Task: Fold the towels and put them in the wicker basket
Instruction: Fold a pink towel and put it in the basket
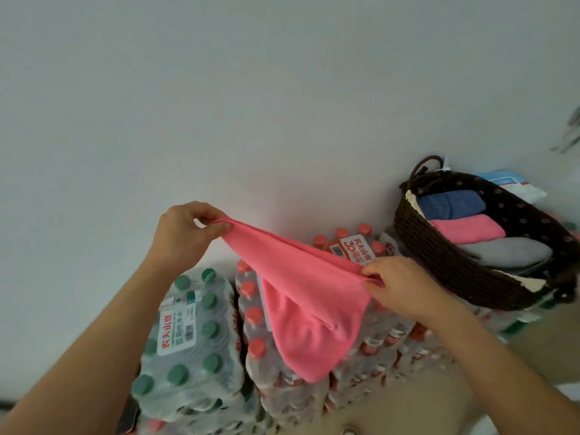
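Pink towel | your left hand and right hand pinch its top edge (middle sagging) | risk: uneven fold snags wicker basket rim, far right

Plain pale wall fills the upper view under soft, even light. At its foot stand shrink-wrapped bottle packs: green-capped pack left, red-capped packs beside it. Blue-and-white packet far right.
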Demonstrator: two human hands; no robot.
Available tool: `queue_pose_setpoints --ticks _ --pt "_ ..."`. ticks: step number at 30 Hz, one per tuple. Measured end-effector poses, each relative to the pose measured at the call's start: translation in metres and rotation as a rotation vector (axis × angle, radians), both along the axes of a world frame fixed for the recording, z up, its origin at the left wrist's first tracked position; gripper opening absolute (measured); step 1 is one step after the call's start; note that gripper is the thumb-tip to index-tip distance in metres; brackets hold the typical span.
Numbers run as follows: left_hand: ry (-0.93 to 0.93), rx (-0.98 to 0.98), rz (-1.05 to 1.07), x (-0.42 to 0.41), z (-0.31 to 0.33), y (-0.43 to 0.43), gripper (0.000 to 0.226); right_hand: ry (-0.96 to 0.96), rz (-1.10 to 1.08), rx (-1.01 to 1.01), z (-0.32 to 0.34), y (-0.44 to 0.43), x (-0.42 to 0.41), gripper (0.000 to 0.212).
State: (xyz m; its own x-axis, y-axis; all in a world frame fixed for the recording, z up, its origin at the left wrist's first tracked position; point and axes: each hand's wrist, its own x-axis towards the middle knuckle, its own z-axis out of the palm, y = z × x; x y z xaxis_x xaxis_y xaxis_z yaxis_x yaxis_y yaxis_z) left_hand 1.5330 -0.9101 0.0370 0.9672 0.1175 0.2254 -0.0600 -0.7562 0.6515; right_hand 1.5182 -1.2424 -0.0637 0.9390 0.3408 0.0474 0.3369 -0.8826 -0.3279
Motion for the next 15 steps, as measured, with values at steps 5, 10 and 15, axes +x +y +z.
queue_pose_setpoints --ticks 5,10,15 --pt "-0.047 -0.246 0.003 -0.07 0.011 0.053 0.011 -0.001 -0.103 0.342 0.052 0.022 -0.044 0.01" --pt "-0.013 -0.537 -0.109 -0.122 0.027 0.089 0.013 0.162 -0.068 0.81 0.098 0.03 -0.097 0.01" --pt "0.065 -0.847 -0.224 -0.143 0.042 0.107 0.037 0.236 -0.039 1.124 0.121 0.032 -0.114 0.053"
